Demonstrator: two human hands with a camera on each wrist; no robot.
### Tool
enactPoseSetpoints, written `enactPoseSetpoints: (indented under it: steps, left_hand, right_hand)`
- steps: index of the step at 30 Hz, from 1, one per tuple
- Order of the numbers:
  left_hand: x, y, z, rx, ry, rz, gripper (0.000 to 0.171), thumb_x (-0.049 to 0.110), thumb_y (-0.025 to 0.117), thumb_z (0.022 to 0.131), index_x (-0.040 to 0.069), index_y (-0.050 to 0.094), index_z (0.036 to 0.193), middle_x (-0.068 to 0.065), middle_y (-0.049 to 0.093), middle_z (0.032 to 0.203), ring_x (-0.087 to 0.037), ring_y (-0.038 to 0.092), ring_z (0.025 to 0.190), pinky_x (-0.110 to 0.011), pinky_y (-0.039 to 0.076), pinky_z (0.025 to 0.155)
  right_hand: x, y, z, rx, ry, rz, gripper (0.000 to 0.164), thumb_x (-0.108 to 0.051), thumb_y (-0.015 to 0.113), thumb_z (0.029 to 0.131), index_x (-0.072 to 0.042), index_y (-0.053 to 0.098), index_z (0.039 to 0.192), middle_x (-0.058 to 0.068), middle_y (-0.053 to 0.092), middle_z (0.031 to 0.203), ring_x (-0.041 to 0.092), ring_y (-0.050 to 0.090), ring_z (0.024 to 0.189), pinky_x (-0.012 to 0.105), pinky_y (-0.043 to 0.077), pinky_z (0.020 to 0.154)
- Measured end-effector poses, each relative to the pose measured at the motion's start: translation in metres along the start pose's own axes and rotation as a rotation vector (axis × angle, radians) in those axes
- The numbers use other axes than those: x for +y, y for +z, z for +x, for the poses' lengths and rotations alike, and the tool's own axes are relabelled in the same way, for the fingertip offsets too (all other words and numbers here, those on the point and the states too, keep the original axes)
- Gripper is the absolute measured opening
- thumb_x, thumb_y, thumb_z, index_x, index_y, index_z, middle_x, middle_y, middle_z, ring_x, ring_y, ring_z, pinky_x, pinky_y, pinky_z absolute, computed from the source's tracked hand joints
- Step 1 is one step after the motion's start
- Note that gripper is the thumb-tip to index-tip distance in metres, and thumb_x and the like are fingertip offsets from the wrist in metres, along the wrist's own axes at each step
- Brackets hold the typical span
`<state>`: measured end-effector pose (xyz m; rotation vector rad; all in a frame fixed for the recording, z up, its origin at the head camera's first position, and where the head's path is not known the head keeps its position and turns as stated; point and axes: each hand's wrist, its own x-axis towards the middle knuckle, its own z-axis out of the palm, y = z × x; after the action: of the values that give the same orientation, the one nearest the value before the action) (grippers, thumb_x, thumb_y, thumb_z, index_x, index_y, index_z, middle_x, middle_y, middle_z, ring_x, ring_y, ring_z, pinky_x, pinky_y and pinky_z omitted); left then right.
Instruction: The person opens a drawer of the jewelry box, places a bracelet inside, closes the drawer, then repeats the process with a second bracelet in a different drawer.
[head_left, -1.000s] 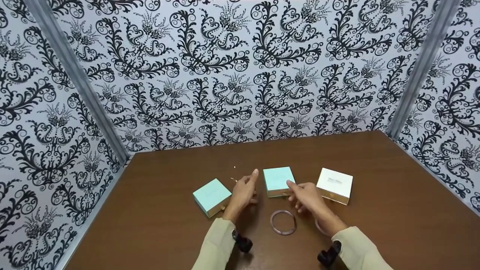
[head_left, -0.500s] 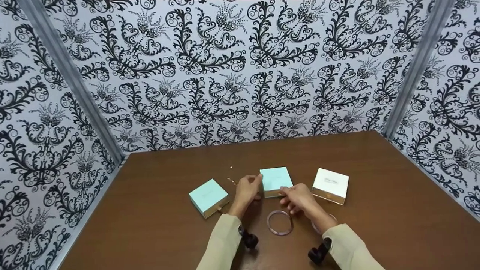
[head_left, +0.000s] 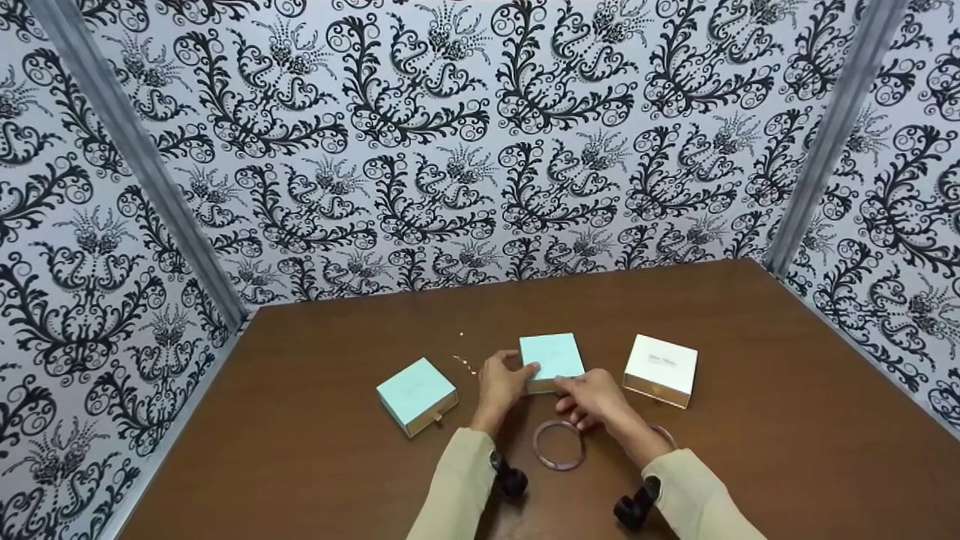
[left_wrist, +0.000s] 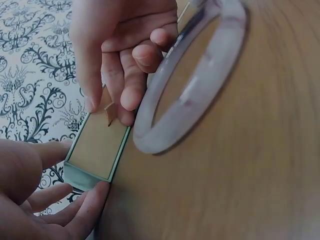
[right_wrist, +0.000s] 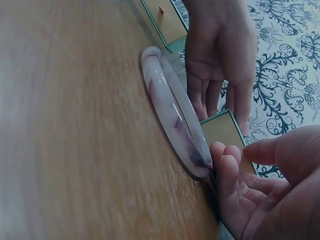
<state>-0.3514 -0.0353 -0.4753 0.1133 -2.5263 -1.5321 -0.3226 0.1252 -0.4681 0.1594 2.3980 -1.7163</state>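
A mint-green drawer-style gift box [head_left: 551, 352] with a gold front lies on the brown table. My left hand [head_left: 501, 382] grips its left side, thumb on the lid and fingers along the side. My right hand [head_left: 596, 397] is at the front right corner, thumb on the upper front edge and fingers curled low against the gold front [left_wrist: 97, 142]. Between them in the left wrist view shows a small pull tab [left_wrist: 110, 114]; whether it is pinched is unclear. Just in front lies a purplish-white bangle [head_left: 559, 445], and another bangle [head_left: 666, 436] is partly hidden behind my right wrist.
A second mint box [head_left: 417, 397], tab facing forward, lies to the left. On the right stands a white box [head_left: 661, 364] with a gold front. Small shiny bits [head_left: 465, 364] lie behind my left hand. Patterned walls [head_left: 480, 187] enclose the table's back and sides.
My left hand has moved right, from beside the middle box onto its left side, and now grips it. My right hand has shifted slightly along the box's front edge.
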Motion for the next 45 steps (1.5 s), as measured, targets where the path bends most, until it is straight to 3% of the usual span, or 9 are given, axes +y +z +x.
enactPoseSetpoints:
  steps: [7, 13, 21, 29, 37, 45]
  left_hand:
    - [-0.0023, 0.0008, -0.001, -0.003, 0.033, -0.022, 0.044, 0.023, 0.08, 0.086, 0.001, 0.068, 0.122, -0.016, 0.075, 0.105, -0.029, 0.069, 0.102, -0.041, 0.055, 0.088]
    - [-0.0026, 0.003, -0.0014, -0.023, 0.063, -0.025, 0.049, 0.021, 0.076, 0.09, 0.004, 0.063, 0.134, -0.018, 0.068, 0.13, -0.033, 0.059, 0.128, -0.046, 0.047, 0.106]
    - [-0.0053, 0.003, -0.0015, -0.071, -0.002, -0.053, 0.049, 0.023, 0.072, 0.094, 0.013, 0.059, 0.14, -0.015, 0.059, 0.142, -0.032, 0.051, 0.136, -0.046, 0.043, 0.111]
    - [-0.0015, -0.0012, -0.0043, -0.125, 0.046, -0.009, 0.041, 0.023, 0.066, 0.098, 0.015, 0.061, 0.138, -0.011, 0.058, 0.144, -0.032, 0.05, 0.137, -0.046, 0.043, 0.111]
    - [-0.0001, -0.001, -0.0065, -0.082, 0.09, 0.017, 0.039, 0.023, 0.069, 0.096, 0.012, 0.065, 0.133, -0.012, 0.063, 0.137, -0.034, 0.054, 0.132, -0.047, 0.045, 0.108]
    - [-0.0011, -0.0036, -0.0049, -0.098, 0.098, 0.01, 0.039, 0.022, 0.07, 0.095, 0.01, 0.065, 0.132, -0.011, 0.062, 0.136, -0.028, 0.061, 0.125, -0.041, 0.051, 0.1]
  right_hand:
    - [-0.0003, 0.0021, 0.0002, -0.015, -0.014, -0.029, 0.027, -0.022, 0.062, 0.1, 0.003, 0.073, 0.095, 0.004, 0.071, 0.067, 0.006, 0.051, 0.043, 0.019, 0.044, 0.041]
    - [0.0008, 0.003, -0.0006, 0.004, -0.017, -0.027, 0.023, -0.017, 0.062, 0.099, 0.004, 0.073, 0.094, 0.004, 0.071, 0.067, 0.006, 0.05, 0.043, 0.02, 0.043, 0.04]
    - [0.0023, 0.0059, -0.0002, 0.023, -0.034, -0.063, 0.02, -0.014, 0.064, 0.097, 0.003, 0.074, 0.091, 0.003, 0.07, 0.065, 0.006, 0.049, 0.042, 0.02, 0.042, 0.04]
    - [0.0031, 0.0071, 0.0013, 0.046, -0.047, -0.084, 0.02, -0.014, 0.063, 0.098, 0.003, 0.075, 0.093, 0.002, 0.069, 0.064, 0.007, 0.049, 0.04, 0.02, 0.042, 0.039]
    - [0.0048, 0.0047, -0.0016, 0.057, -0.078, -0.117, 0.021, -0.016, 0.063, 0.098, 0.001, 0.076, 0.094, 0.002, 0.069, 0.067, 0.007, 0.049, 0.041, 0.021, 0.041, 0.039]
    - [0.0057, 0.0078, -0.0027, 0.076, -0.085, -0.125, 0.02, -0.017, 0.064, 0.097, -0.002, 0.074, 0.089, 0.001, 0.067, 0.066, 0.008, 0.049, 0.041, 0.021, 0.04, 0.039]
